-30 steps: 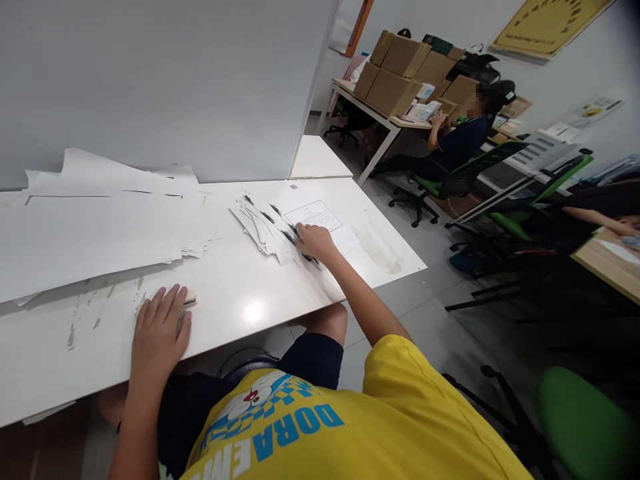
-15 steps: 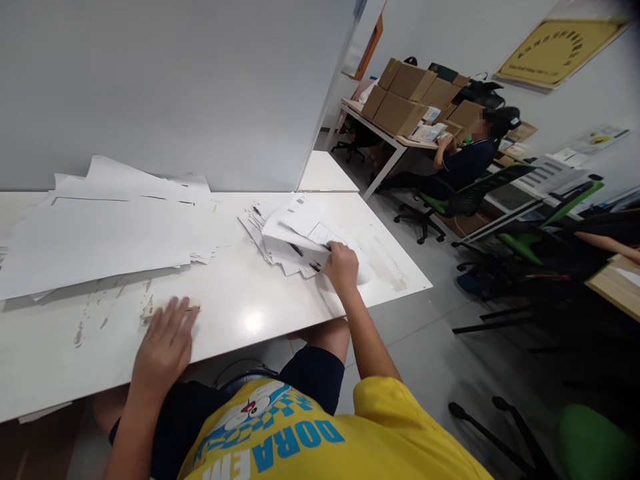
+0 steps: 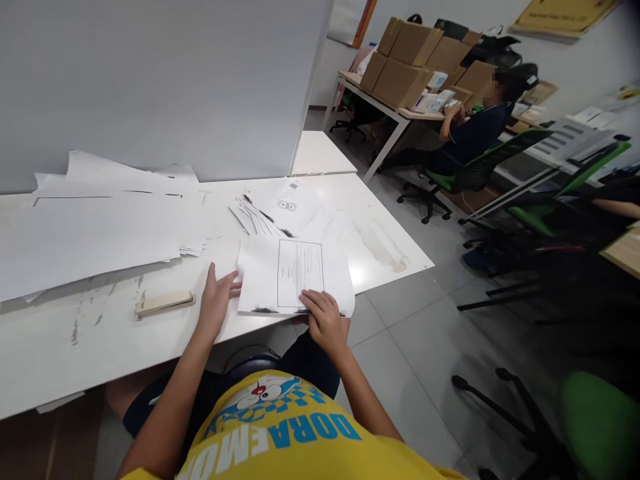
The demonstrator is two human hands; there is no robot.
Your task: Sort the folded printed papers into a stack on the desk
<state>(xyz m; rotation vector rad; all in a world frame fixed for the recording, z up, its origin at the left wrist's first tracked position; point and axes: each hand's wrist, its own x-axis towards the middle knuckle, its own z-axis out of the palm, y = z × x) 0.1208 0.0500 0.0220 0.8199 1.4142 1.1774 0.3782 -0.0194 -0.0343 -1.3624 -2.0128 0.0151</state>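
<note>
A printed sheet of paper [image 3: 260, 273], with a boxed block of text and black smudges along its near edge, lies at the front of the white table, overhanging it. My right hand [image 3: 325, 321] grips that near edge, fingers on top and thumb hidden beneath. Beside the sheet's left edge, my left hand [image 3: 215, 303] is open with its fingers apart; whether the fingertips touch the paper is unclear. A cream stapler [image 3: 165, 304] rests left of that hand. Behind the sheet is a fanned pile of papers [image 3: 310, 207] with black marks.
A large stack of white paper [image 3: 100, 227] covers the table's left side against a grey partition [image 3: 150, 80]. The table [image 3: 385, 247] ends at an edge on the right. Farther off are a seated person [image 3: 477, 133], cardboard boxes [image 3: 405, 73] and office chairs [image 3: 505, 163].
My left hand has left the stapler and moved right to the paper. My right hand has drawn the printed sheet off the pile toward me and laid it flat.
</note>
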